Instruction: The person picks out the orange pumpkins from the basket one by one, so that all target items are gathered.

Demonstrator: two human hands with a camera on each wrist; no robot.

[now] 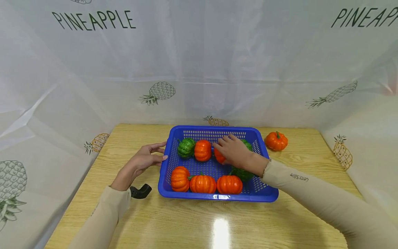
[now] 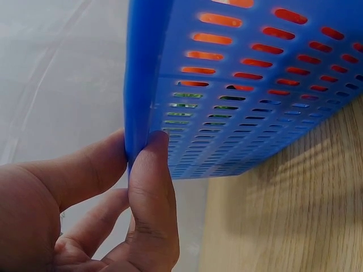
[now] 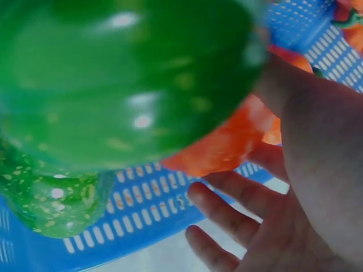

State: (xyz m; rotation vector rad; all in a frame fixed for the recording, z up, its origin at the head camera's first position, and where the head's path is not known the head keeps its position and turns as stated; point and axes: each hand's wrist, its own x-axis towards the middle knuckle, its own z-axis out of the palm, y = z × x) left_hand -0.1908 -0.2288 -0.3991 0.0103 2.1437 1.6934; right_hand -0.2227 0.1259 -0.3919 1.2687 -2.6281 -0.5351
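The basket (image 1: 192,196) sits on the table (image 1: 174,221) with its long side across. The left hand (image 1: 146,159) is at its left edge; the left wrist view shows the rim pinched between fingers and thumb.

The right hand (image 1: 237,152) reaches into the rear right part of the basket, over an orange pumpkin (image 1: 218,156). In the right wrist view three fingers (image 3: 227,218) are spread apart, with the pumpkin beside the hand; whether the fingers clamp it or merely touch it cannot be told.

A second orange pumpkin stands to its left, then a green pumpkin (image 1: 186,148) in the rear left corner. Three orange ones line the front side, one tilted at the left. Two further green ones lie at the right, partly hidden by the right hand and forearm.

One loose pumpkin (image 1: 276,141) rests on the table, just right of the basket, stem up. A black fitting (image 1: 140,191) shows at the left cuff. A white sheet (image 1: 217,62) with pineapple prints hangs behind the table.
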